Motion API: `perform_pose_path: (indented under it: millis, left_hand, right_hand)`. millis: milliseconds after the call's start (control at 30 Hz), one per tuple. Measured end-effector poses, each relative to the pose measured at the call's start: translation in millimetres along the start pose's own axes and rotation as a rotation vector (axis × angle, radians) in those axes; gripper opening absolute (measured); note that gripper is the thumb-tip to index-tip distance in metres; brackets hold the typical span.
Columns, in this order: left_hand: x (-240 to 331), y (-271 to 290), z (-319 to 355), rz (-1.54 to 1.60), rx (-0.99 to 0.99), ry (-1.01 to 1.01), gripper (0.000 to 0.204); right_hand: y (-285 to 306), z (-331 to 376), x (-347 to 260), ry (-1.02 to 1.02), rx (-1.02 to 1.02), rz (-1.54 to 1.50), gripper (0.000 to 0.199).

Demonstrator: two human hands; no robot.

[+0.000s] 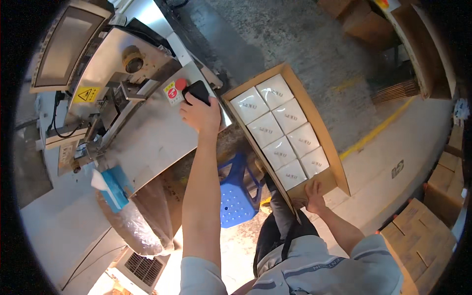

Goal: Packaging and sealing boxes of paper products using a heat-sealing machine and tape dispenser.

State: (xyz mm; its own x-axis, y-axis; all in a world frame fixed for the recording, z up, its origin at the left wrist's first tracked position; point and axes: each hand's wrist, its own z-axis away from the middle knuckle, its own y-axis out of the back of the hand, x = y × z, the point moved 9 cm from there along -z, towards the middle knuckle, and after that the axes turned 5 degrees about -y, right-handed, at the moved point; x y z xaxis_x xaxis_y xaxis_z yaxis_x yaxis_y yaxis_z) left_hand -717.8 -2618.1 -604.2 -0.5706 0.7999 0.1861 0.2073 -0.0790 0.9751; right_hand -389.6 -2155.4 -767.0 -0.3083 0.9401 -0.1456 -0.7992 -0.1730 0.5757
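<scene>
My left hand [202,115] reaches out over the metal worktable, its fingers closed around a black phone [198,92] at the table's far right corner. The phone is beside a round red button [181,83]. An open cardboard box [326,132] stands to the right of the table, slightly turned. Inside it, several white square packs [278,125] sit in two rows, leaving a gap at the near end. At that near end my right hand [315,198] grips the box's edge, with the fingers bent over the cardboard.
A metal machine [115,69] with a screen stands on the worktable [160,140]. A blue plastic stool [237,199] is below the table's edge. A blue tissue pack [116,187] hangs at the left. Brown cartons [418,241] line the right side; a yellow line [376,130] crosses the floor.
</scene>
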Motion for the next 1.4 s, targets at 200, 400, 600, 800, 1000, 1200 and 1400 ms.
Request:
perform_pose_path:
  millis: [200, 400, 600, 800, 1000, 1200, 1400]
  left_hand:
    - [9.7, -0.6, 0.4, -0.041, -0.023, 0.000, 0.077]
    - [4.3, 70.9, 59.5, 0.195, 0.201, -0.252, 0.079]
    - [-23.7, 112.8, 278.0, 0.430, -0.007, -0.307, 0.062]
    - [-100.3, 90.7, 529.9, 0.620, -0.318, 0.063, 0.048]
    - [-79.9, 80.7, 660.5, 0.817, -0.461, 0.354, 0.035]
    - [-1.8, 12.1, 686.4, 0.698, -0.703, 0.195, 0.039]
    - [36.4, -113.1, 679.9, 0.091, -0.538, -0.165, 0.061]
  right_hand:
    - [-14.2, -1.0, 21.6, -0.080, 0.179, -0.272, 0.091]
    - [-26.4, -4.7, 17.4, -0.063, 0.187, -0.280, 0.091]
    - [-54.6, -9.7, 43.5, -0.189, 0.019, -0.219, 0.092]
    - [-47.4, 1.9, 37.3, 0.063, 0.094, -0.014, 0.097]
    - [-43.9, 3.5, 30.7, 0.118, 0.107, 0.216, 0.094]
    - [-67.6, -12.4, 30.9, 0.258, 0.244, 0.181, 0.092]
    - [-108.8, 8.5, 32.8, 0.440, 0.272, 0.227, 0.047]
